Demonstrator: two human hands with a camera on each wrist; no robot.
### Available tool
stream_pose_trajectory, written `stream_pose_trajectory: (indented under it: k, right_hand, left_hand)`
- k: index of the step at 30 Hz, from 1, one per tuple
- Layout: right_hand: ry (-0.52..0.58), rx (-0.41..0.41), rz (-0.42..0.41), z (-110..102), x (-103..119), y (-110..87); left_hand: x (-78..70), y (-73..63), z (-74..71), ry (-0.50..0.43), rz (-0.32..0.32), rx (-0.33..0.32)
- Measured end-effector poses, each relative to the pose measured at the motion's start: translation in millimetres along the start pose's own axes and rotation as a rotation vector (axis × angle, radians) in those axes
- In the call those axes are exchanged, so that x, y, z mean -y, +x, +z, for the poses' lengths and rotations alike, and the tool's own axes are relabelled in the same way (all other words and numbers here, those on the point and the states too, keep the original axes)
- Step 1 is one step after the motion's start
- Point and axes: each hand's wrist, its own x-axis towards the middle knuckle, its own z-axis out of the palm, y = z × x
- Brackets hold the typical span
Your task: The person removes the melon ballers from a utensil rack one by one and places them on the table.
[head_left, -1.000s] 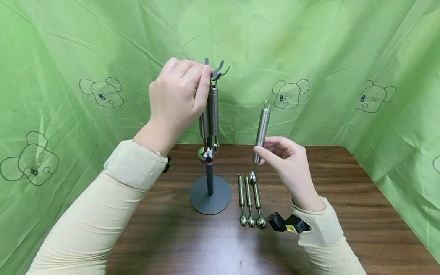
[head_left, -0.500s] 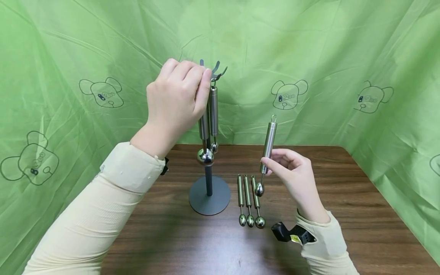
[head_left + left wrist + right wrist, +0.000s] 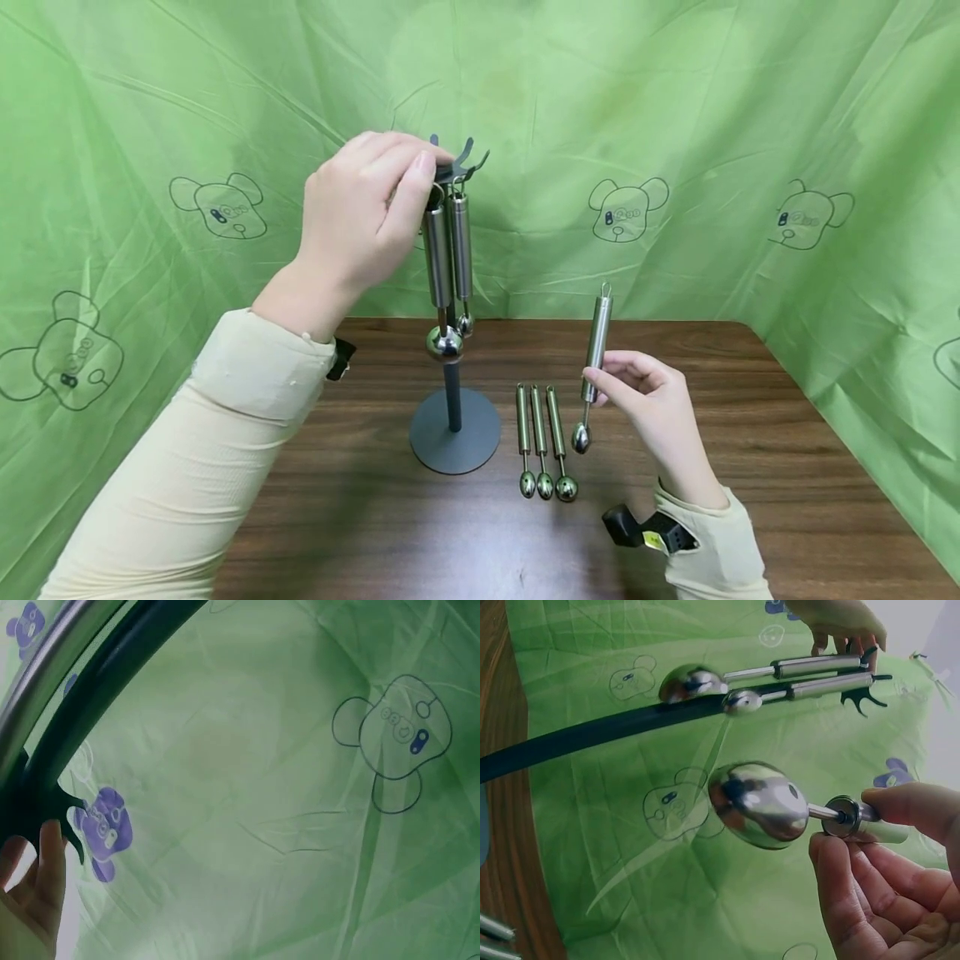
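My right hand [image 3: 645, 392] pinches a steel melon baller [image 3: 597, 337] low on its handle, with the loop up and the scoop down. In the right wrist view its convex scoop [image 3: 757, 804] shows close up. My left hand [image 3: 367, 208] holds the top of a dark hanging stand [image 3: 454, 442], thumb and fingers at its hooked head [image 3: 45, 802]. From the stand's hooks hang a melon baller with a large scoop [image 3: 445, 342] and one with a smaller scoop [image 3: 465, 323]. Part of the hooked head is hidden behind my left fingers.
Three melon ballers [image 3: 540, 425] lie side by side on the brown wooden table [image 3: 360, 517], just right of the stand's round base, scoops toward me. A green cloth [image 3: 525, 100] with printed bear heads encloses the back and sides.
My right hand has lowered the melon baller and moved it right and nearer to me. My left hand has shifted a little left, and the stand's top has shifted slightly left with it.
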Motion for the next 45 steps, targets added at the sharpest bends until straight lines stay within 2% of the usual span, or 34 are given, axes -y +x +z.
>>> stream_pose_trajectory:
  k: [5, 8, 13, 28, 36, 45]
  right_hand:
    - [-0.044, -0.002, 0.022, -4.9, -10.3, -2.5]
    - [-0.062, 0.006, 0.042, -7.3, -15.7, -3.0]
    - [-0.079, 0.010, 0.067, -11.1, -23.1, -3.9]
    - [-0.051, 0.018, 0.134, -21.0, -42.3, -3.5]
    - [-0.110, 0.058, 0.153, -24.7, -47.8, -2.3]
    - [-0.157, 0.126, 0.187, -29.3, -53.2, -0.3]
  left_hand:
    - [6.4, -0.7, 0.4, -0.125, 0.039, 0.022]
    - [8.3, -0.5, -0.2, -0.145, 0.056, 0.016]
    - [7.9, -0.5, -0.1, -0.113, 0.076, 0.001]
    - [3.7, 0.4, 1.6, -0.065, 0.074, -0.007]
    - [2.8, 0.4, 1.9, -0.046, 0.095, -0.019]
    - [3.6, 0.5, 0.9, -0.012, 0.151, -0.037]
